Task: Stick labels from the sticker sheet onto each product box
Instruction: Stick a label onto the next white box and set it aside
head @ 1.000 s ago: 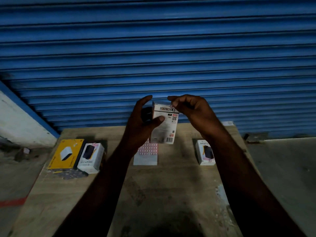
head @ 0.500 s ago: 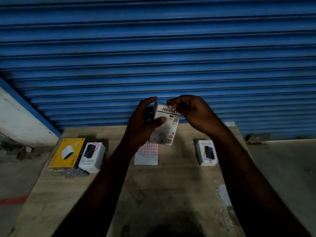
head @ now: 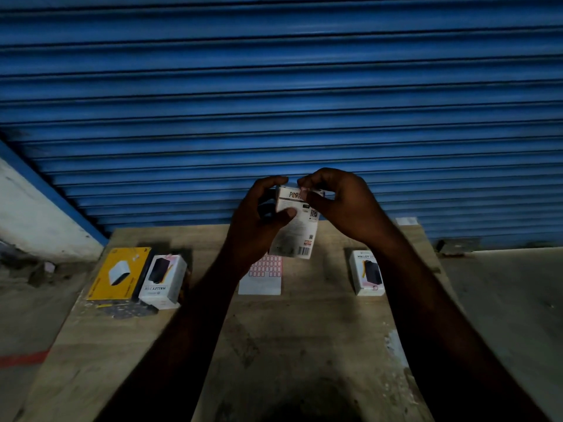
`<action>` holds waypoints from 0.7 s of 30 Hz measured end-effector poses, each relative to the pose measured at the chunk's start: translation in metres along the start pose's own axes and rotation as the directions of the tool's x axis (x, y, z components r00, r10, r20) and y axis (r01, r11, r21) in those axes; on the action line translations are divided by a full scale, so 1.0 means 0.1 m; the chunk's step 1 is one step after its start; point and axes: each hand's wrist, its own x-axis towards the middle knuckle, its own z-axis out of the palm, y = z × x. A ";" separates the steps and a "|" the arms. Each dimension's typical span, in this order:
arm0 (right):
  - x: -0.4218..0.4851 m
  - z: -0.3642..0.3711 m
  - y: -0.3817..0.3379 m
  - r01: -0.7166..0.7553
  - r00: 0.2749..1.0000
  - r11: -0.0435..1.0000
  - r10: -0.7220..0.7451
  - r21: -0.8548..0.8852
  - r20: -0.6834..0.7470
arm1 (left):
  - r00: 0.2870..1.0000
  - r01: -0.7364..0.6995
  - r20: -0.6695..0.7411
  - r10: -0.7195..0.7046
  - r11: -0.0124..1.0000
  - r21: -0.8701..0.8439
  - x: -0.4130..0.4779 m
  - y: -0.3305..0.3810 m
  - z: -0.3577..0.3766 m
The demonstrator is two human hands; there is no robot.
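The right hand (head: 341, 202) has slid leftward across the top of the white product box (head: 294, 229), its fingertips now pinching a small pink label (head: 303, 192) against the printed face; the left hand (head: 259, 217) grips the box's left edge, thumb across the front, holding it above the wooden table (head: 304, 330); the sticker sheet (head: 262, 277) lies below; a yellow box (head: 118, 274) and two Halley boxes (head: 163, 281) (head: 367, 277) rest apart.

Four boxes (head: 295, 226) (head: 119, 273) (head: 163, 281) (head: 366, 276) (one held), one sheet (head: 261, 278).
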 end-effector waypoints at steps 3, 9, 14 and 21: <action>-0.01 0.00 -0.01 0.015 1.000 0.999 -0.015 -0.037 -0.016 | 1.000 -0.029 -0.004 0.029 1.000 0.009 0.00 -0.01 0.02; -0.01 0.01 -0.01 0.044 0.998 0.998 -0.046 -0.051 -0.033 | 0.999 -0.041 -0.001 0.041 0.999 -0.015 0.01 -0.01 0.00; -0.03 -0.01 -0.04 0.080 0.996 0.994 -0.083 -0.079 -0.038 | 0.999 -0.052 0.005 0.052 0.999 -0.003 0.00 -0.01 0.01; -0.04 -0.02 -0.08 0.084 0.996 0.991 -0.087 -0.106 -0.024 | 0.997 -0.079 0.011 0.078 0.993 0.092 0.00 -0.05 0.03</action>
